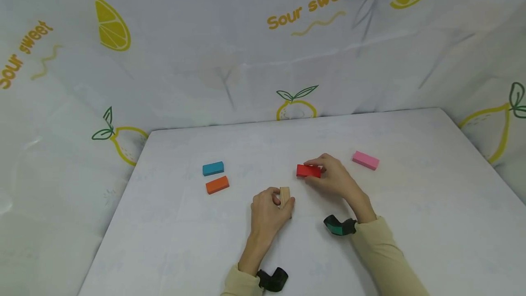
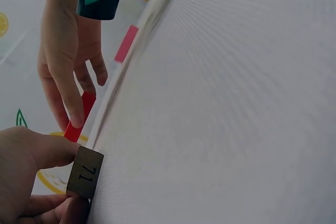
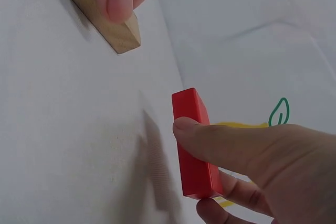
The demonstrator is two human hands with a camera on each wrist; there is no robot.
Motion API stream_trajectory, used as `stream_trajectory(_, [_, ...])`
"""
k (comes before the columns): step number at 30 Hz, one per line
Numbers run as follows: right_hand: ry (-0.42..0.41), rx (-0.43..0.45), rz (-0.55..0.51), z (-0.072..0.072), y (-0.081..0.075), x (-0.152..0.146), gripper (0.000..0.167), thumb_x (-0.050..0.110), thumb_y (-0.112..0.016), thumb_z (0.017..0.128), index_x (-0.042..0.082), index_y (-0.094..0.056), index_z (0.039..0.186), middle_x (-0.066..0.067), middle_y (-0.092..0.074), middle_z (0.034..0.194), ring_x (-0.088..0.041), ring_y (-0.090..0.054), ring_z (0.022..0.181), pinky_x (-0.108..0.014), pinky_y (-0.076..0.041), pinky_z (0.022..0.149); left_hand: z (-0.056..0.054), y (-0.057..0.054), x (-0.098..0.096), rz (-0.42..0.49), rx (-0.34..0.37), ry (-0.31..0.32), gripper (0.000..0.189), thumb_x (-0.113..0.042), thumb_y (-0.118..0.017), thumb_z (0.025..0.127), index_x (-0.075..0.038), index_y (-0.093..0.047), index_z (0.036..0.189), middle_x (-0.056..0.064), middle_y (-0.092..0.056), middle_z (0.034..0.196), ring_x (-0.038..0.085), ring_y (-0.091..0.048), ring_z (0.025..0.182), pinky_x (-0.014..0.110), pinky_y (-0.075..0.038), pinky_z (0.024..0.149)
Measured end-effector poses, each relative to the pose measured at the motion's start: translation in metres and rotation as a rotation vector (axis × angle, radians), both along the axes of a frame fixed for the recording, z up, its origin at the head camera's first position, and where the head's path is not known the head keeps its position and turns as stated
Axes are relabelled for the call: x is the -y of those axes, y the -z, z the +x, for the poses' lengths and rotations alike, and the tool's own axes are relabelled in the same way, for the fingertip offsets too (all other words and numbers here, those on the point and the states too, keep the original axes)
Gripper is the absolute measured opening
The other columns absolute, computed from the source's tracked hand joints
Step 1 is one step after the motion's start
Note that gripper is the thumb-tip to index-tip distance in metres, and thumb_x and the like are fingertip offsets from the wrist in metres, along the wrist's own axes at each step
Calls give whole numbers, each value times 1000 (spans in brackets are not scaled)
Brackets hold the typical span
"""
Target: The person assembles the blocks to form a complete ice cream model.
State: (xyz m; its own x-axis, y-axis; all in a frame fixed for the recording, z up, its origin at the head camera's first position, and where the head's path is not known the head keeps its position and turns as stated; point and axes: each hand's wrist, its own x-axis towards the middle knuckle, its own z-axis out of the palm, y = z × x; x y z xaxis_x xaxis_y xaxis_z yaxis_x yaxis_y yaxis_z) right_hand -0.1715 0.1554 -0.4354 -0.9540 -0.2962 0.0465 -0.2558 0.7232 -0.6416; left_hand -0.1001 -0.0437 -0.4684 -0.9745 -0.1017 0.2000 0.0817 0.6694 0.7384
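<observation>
Between thumb and fingers, my left hand (image 1: 268, 209) pinches a plain wooden block (image 1: 285, 197) on the white table. The left wrist view shows the number 71 on the end of this wooden block (image 2: 85, 172). To the right and farther back, my right hand (image 1: 332, 178) grips a red block (image 1: 308, 171) by its sides. In the right wrist view the thumb lies across the broad face of the red block (image 3: 195, 145), and a shadow falls on the table beside it.
A blue block (image 1: 213, 168) and an orange block (image 1: 217, 185) lie close together on the left of the table (image 1: 172, 232). A pink block (image 1: 365, 160) lies to the right, beyond my right hand. Behind the table's back edge hangs a lemon-printed sheet (image 1: 185, 58).
</observation>
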Motion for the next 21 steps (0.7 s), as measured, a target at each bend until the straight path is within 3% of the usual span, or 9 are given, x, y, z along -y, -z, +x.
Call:
stream_trajectory(7, [-36, 17, -41, -2, 8, 7, 36, 9, -80, 86, 2, -74, 120, -17, -67, 106, -28, -60, 96, -41, -52, 85, -1, 1, 0, 2, -15, 13, 28, -22, -83, 79, 1, -76, 93, 2, -61, 63, 3, -48, 58, 17, -40, 52])
stream_trajectory(21, [-85, 25, -61, 0, 13, 25, 38, 10, -80, 87, 0, -72, 122, -15, -64, 104, -23, -56, 93, -34, -47, 82, -2, 6, 2, 25, -39, 29, 28, -23, -83, 79, 0, -76, 93, 2, -62, 63, 2, -47, 57, 16, -39, 53])
